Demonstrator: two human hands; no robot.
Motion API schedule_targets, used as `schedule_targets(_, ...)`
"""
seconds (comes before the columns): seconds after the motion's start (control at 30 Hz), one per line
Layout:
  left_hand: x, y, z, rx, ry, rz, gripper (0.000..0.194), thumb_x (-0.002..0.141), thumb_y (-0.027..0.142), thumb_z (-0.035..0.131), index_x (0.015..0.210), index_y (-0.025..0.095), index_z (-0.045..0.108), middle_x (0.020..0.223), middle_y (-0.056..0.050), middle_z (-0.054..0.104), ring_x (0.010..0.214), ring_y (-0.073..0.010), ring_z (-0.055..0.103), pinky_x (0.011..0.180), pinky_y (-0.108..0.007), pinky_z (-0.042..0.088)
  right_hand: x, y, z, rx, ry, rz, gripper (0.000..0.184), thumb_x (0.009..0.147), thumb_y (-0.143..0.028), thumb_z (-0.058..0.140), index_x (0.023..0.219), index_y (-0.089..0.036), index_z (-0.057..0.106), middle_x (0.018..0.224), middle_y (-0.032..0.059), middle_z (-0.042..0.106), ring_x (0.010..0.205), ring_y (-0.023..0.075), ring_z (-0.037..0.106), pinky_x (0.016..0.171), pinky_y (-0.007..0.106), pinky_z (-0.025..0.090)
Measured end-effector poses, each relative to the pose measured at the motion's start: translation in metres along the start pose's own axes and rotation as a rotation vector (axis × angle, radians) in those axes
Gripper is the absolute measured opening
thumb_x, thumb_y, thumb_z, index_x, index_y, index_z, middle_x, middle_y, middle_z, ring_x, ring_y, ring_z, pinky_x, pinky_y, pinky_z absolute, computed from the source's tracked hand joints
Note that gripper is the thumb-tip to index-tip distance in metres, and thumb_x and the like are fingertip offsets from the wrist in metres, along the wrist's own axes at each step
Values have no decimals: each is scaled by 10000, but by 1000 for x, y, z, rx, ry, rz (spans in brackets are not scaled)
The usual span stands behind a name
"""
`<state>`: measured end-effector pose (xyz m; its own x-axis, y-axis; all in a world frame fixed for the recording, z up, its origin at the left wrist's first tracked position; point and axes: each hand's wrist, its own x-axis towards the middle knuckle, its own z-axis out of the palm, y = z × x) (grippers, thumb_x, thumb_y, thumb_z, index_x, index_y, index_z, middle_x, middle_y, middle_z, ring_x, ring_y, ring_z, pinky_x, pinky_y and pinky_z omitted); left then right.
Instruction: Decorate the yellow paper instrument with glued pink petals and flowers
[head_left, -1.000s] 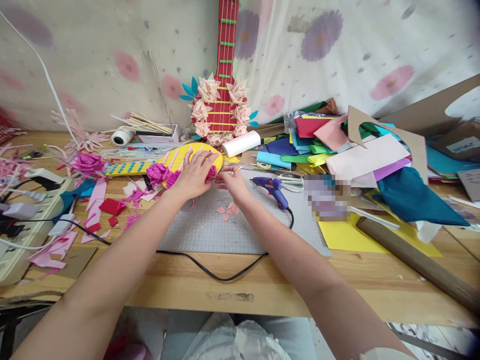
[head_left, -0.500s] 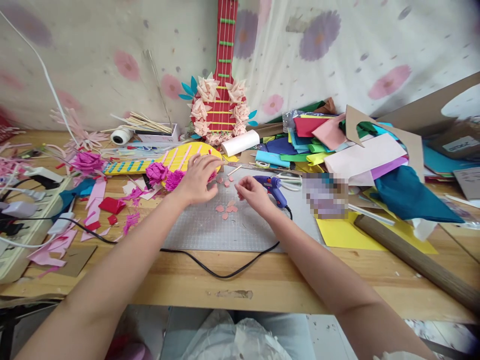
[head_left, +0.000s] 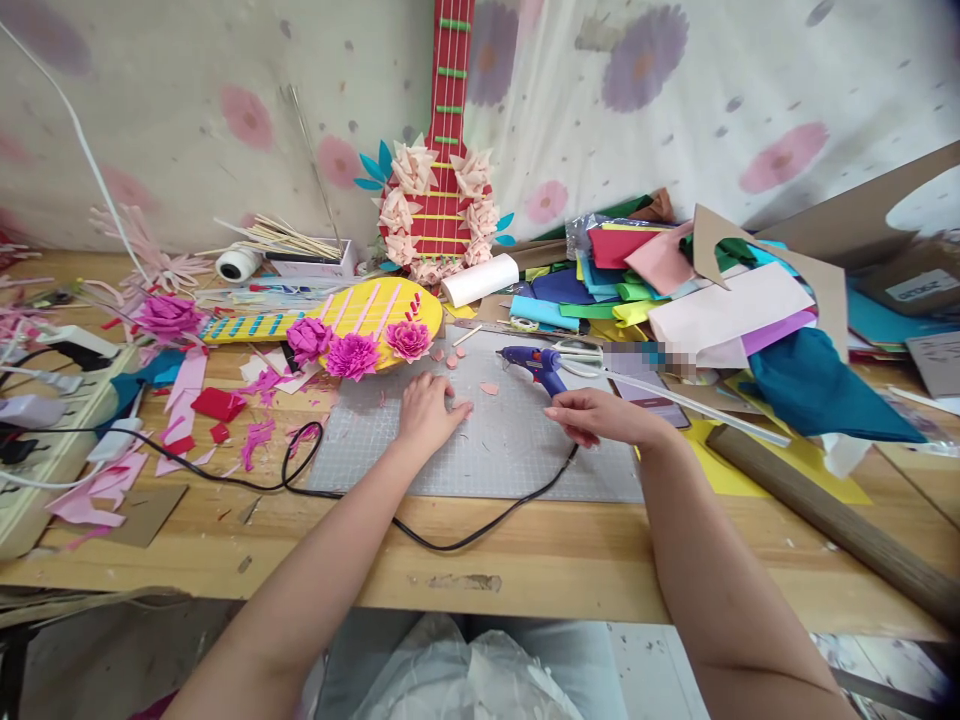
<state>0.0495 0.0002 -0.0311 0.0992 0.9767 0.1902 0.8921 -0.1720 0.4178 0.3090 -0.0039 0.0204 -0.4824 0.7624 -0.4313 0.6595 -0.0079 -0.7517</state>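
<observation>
My left hand point(head_left: 427, 412) rests on the grey cutting mat point(head_left: 487, 455), fingers curled and pressed together at the tips, hiding whatever is under them. My right hand point(head_left: 596, 415) lies flat on the mat with its fingers stretched towards the base of the purple glue gun point(head_left: 536, 365), touching or nearly touching the handle. Loose pink petal pieces point(head_left: 489, 388) lie between the hands. Beyond the left hand lies a yellow paper guitar point(head_left: 375, 305) bearing three magenta paper flowers point(head_left: 352, 355).
The glue gun's black cord point(head_left: 450, 535) loops over the wooden table's front edge. Scissors point(head_left: 581, 352) lie behind the gun. A heap of coloured paper point(head_left: 675, 280) and a wooden rod point(head_left: 825, 510) fill the right. Pink scraps and a power strip point(head_left: 45, 440) crowd the left. A red paper guitar point(head_left: 439, 150) leans on the wall.
Both hands have left the yellow guitar. The left hand came back onto the mat over the petals, and the right hand moved right to the glue gun. A third flower now shows.
</observation>
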Motion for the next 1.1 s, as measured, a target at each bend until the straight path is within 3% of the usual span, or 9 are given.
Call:
schedule_targets(0.07,0,1,1,-40,-19,-38,227,706,389,647,768,175,604,953,-80,565,991,-253,507,864,-382,380,-1,7,-7,-125,108,24,466,727,-644,486,608,-198,425,492,-44,460,465,84,388,497,243,309)
schedule_targets(0.2,2,4,2,-139,-9,-78,168,723,341,633,689,177,613,933,-70,583,981,-240,525,891,-394,373,12,15,-7,-271,495,103,451,658,-642,566,663,-203,465,565,-31,474,504,102,391,496,253,276)
schedule_targets(0.27,2,4,2,-223,14,-65,152,738,319,617,685,178,606,883,-53,598,928,-212,558,867,-368,395,24,15,0,-254,663,66,444,642,-617,597,771,-199,516,675,-2,542,560,123,454,527,261,322)
schedule_targets(0.33,1,3,1,-339,20,-78,149,763,317,587,707,179,604,817,-33,609,819,-176,598,775,-317,434,36,13,8,-207,732,-17,447,652,-584,604,865,-193,556,807,35,594,657,155,522,583,275,373)
schedule_targets(0.53,-1,-2,-1,-597,-96,-263,238,804,398,506,827,194,627,676,-7,637,499,-123,594,450,-233,370,59,10,24,-78,812,83,395,694,-563,554,759,-180,620,726,74,638,686,233,585,592,328,414)
schedule_targets(0.63,0,-4,-3,-560,-64,-248,252,791,402,513,786,191,651,585,-2,621,493,-127,581,478,-240,379,57,10,26,41,837,64,390,686,-570,560,706,-185,619,648,63,623,625,217,577,559,325,419)
schedule_targets(0.8,1,-6,-7,-452,7,-223,278,764,426,535,759,194,688,592,-7,629,564,-139,579,554,-253,390,49,2,35,250,683,-31,404,670,-579,586,702,-177,612,582,28,587,476,134,486,474,288,395)
schedule_targets(0.93,2,-6,-10,-409,-15,-249,304,768,452,527,772,197,692,622,-19,647,597,-150,596,575,-257,387,51,-1,44,187,614,-95,381,682,-573,584,682,-192,616,516,0,534,500,141,489,494,279,395)
schedule_targets(1.1,1,-5,-13,-334,-21,-270,291,758,462,535,737,210,680,638,-19,658,630,-163,609,577,-261,364,52,-2,47,194,627,-95,384,685,-566,581,713,-186,627,519,-4,530,549,151,513,532,277,410)
